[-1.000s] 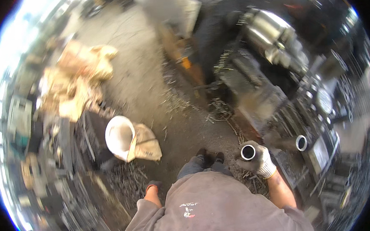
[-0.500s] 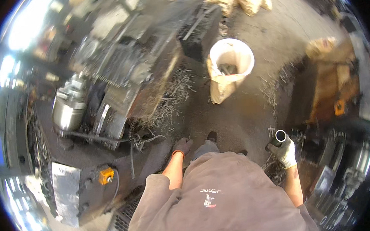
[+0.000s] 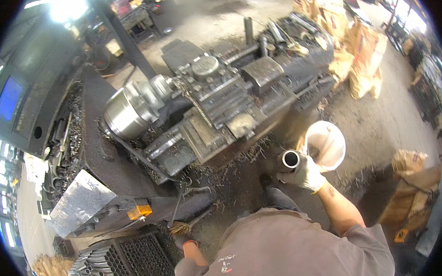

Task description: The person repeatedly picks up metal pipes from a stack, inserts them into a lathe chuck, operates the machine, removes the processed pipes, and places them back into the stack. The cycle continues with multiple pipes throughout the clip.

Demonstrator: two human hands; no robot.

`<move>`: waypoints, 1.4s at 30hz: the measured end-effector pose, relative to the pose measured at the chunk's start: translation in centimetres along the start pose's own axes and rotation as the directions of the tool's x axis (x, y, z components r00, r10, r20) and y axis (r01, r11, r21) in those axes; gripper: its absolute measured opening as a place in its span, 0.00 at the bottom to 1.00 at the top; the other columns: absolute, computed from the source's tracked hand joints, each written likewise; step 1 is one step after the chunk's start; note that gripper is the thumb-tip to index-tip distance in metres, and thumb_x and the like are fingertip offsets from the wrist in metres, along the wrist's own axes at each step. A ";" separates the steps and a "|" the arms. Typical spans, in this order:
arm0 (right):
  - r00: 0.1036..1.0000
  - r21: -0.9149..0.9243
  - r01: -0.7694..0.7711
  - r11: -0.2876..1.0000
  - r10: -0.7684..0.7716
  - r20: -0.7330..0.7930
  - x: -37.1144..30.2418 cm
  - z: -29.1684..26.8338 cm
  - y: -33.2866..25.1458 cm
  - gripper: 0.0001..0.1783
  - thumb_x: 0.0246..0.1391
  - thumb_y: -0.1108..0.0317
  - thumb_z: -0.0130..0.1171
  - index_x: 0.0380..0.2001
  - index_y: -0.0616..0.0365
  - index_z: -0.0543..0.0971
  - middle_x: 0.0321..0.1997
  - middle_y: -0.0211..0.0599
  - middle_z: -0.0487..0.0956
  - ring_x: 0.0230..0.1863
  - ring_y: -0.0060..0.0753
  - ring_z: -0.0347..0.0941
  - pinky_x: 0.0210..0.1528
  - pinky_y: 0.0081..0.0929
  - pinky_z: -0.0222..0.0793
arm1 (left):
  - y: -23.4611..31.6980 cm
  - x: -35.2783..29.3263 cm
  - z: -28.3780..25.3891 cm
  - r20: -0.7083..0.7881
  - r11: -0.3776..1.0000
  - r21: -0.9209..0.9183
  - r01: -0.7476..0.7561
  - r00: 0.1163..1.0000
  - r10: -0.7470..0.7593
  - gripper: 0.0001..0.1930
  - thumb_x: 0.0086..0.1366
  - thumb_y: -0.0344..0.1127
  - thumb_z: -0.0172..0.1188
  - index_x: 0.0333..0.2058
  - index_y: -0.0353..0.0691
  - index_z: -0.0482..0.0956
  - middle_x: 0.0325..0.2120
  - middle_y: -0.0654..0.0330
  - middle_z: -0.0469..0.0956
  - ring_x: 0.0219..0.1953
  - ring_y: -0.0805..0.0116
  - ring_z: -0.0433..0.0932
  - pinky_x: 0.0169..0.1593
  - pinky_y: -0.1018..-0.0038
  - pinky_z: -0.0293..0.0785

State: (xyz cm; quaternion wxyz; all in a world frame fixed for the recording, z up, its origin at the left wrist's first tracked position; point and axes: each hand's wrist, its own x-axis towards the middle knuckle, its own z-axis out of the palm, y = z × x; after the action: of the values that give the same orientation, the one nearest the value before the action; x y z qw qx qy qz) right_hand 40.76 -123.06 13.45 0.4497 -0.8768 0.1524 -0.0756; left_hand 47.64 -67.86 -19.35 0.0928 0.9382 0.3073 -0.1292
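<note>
A short dark tube (image 3: 290, 159) with a pale inner wall is in my right hand (image 3: 305, 175), which wears a white work glove closed around it. The open end of the tube faces up. Just beyond that hand stands a white bucket (image 3: 340, 145). My left hand (image 3: 183, 239), in a dark glove, is low at the left beside a straw-coloured brush (image 3: 180, 227). Its fingers are mostly hidden, and whether it touches the brush cannot be made out. In front of me is a lathe with a shiny steel chuck (image 3: 126, 116) and a tool post (image 3: 206, 66).
A stack of metal tubes (image 3: 112, 268) stands at the lower left. An orange box (image 3: 139, 211) and a metal plate (image 3: 82, 201) are on the machine's near side. Metal shavings litter the floor. Paper sacks (image 3: 364, 58) stand at the far right, a blue screen (image 3: 7, 98) at left.
The view has swung toward the lathe. My right hand has brought the tube inward from the far right to beside the bucket. My left hand appears lower and farther left, beside the brush.
</note>
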 end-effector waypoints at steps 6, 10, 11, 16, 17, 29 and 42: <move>0.935 -0.004 0.355 0.935 -0.355 0.017 15.6 1.6 -0.9 0.24 0.42 0.59 0.80 0.42 0.55 0.82 0.35 0.47 0.85 0.34 0.46 0.83 0.40 0.39 0.80 | 6.7 -1.0 -9.7 -0.319 0.107 -0.947 -0.302 0.869 -0.377 0.23 0.77 0.49 0.50 0.57 0.36 0.76 0.55 0.44 0.80 0.54 0.42 0.81 0.52 0.57 0.79; 0.859 -0.004 0.510 0.860 -0.509 0.060 22.2 3.2 0.7 0.25 0.43 0.59 0.78 0.42 0.57 0.82 0.35 0.47 0.86 0.36 0.46 0.86 0.40 0.39 0.83 | 12.2 -3.5 -15.3 -0.621 0.619 -0.729 -0.292 0.662 -0.420 0.23 0.76 0.50 0.50 0.58 0.39 0.76 0.54 0.44 0.79 0.52 0.41 0.80 0.52 0.55 0.77; 0.855 0.039 0.518 0.855 -0.519 0.022 23.0 3.7 0.9 0.25 0.43 0.57 0.77 0.44 0.57 0.82 0.36 0.47 0.86 0.37 0.45 0.86 0.41 0.39 0.84 | 12.9 -3.8 -16.3 -0.682 0.736 -0.629 -0.250 0.631 -0.369 0.23 0.76 0.50 0.50 0.58 0.39 0.76 0.54 0.44 0.79 0.52 0.41 0.80 0.53 0.54 0.77; 0.701 -0.292 0.666 0.686 -0.443 0.559 26.9 -1.2 0.7 0.29 0.45 0.49 0.76 0.46 0.55 0.83 0.36 0.45 0.86 0.35 0.50 0.85 0.37 0.42 0.82 | 13.0 -2.6 -16.8 -0.662 0.853 -0.521 -0.033 0.646 -0.380 0.23 0.76 0.51 0.50 0.58 0.39 0.76 0.51 0.45 0.80 0.51 0.39 0.80 0.53 0.52 0.76; 0.620 -0.210 0.712 0.670 -0.460 0.636 28.3 -3.3 0.1 0.28 0.46 0.50 0.75 0.46 0.56 0.84 0.36 0.46 0.86 0.34 0.50 0.85 0.37 0.41 0.82 | 12.4 -1.8 -16.4 -0.638 0.808 -0.586 -0.058 0.648 -0.416 0.23 0.74 0.51 0.52 0.55 0.39 0.77 0.49 0.45 0.80 0.49 0.39 0.80 0.52 0.51 0.76; 0.297 -0.221 0.928 0.299 -0.239 0.924 41.2 2.2 -25.3 0.32 0.52 0.55 0.71 0.61 0.51 0.79 0.55 0.45 0.84 0.54 0.48 0.81 0.57 0.39 0.78 | 13.4 -4.5 0.1 -0.416 0.266 -0.905 -0.331 0.819 -0.396 0.22 0.69 0.49 0.62 0.49 0.34 0.79 0.39 0.45 0.82 0.39 0.56 0.80 0.43 0.60 0.79; 0.846 -0.719 0.522 0.459 -0.389 0.365 64.6 10.5 -11.6 0.19 0.58 0.59 0.62 0.51 0.52 0.86 0.53 0.44 0.86 0.54 0.48 0.83 0.56 0.39 0.79 | 4.8 -19.0 9.1 0.383 0.825 -0.412 0.388 0.895 -0.229 0.16 0.70 0.44 0.58 0.42 0.35 0.79 0.35 0.46 0.81 0.35 0.54 0.80 0.41 0.60 0.77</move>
State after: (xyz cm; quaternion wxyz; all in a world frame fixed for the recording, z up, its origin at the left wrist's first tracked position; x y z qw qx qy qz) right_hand 106.78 -130.32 16.45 -0.0172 -0.9930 -0.1046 -0.0512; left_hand 34.04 -84.48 -21.84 0.3470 0.7894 0.4600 -0.2118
